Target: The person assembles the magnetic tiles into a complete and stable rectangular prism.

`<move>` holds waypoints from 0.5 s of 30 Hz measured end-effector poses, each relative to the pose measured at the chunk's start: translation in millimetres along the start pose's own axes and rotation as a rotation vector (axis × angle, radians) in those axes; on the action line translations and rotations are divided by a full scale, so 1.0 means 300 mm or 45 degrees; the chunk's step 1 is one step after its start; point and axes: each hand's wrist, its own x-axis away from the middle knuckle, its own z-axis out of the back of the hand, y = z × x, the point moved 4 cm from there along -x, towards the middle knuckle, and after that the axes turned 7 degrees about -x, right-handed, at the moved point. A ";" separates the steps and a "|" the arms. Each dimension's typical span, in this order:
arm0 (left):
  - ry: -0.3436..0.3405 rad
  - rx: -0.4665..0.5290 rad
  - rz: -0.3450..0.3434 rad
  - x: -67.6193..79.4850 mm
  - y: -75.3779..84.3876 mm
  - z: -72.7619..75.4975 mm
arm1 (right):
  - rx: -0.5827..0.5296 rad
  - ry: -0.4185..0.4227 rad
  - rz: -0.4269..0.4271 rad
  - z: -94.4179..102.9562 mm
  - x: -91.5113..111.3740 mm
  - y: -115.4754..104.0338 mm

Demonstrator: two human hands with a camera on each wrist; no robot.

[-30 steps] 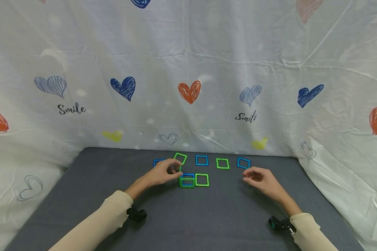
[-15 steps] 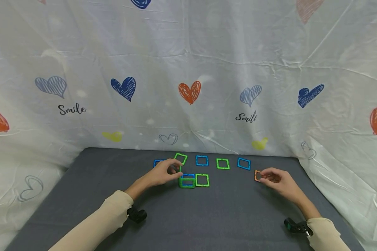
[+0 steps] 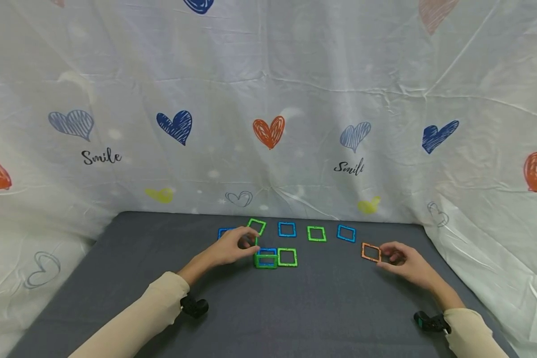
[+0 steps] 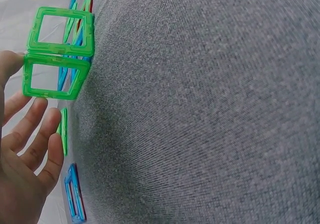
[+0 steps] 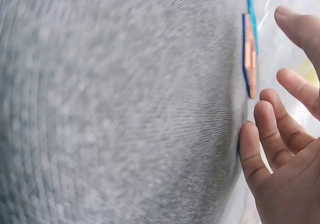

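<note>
Square frames in blue, green and orange are spread over the far part of the grey counter, and I read them from the left. First comes a half-hidden blue frame, then the left hand, with a skewed green frame just beyond it. That hand pinches a standing green frame between thumb and fingers, placed as it was a second ago. Meeting it at an angle, a second standing green frame faces near; I see a low blue frame through it and a flat green frame just to the right. Farther back lie a middle blue frame, a far green frame and a right-hand blue frame.

What has changed is at the right: the right hand has drawn rightward, uncovering an orange frame that showed only its left edge half a second ago. The hand is spread, its fingers loosely bent and holding nothing; my right wrist view shows a gap to the frame. I judge that piece to be loose and the right hand free, while the left steadies the joined group.
</note>
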 end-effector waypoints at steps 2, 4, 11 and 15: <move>-0.003 0.000 0.004 0.000 0.000 0.000 | 0.018 -0.011 -0.013 -0.003 -0.003 0.007; -0.003 0.001 0.002 0.000 0.001 0.001 | 0.035 -0.016 -0.015 -0.005 -0.005 0.009; -0.001 0.002 0.002 0.002 0.011 0.005 | 0.065 -0.011 0.006 -0.009 -0.021 0.008; 0.000 -0.001 0.005 0.003 0.011 0.004 | 0.087 -0.015 0.015 -0.017 -0.037 0.014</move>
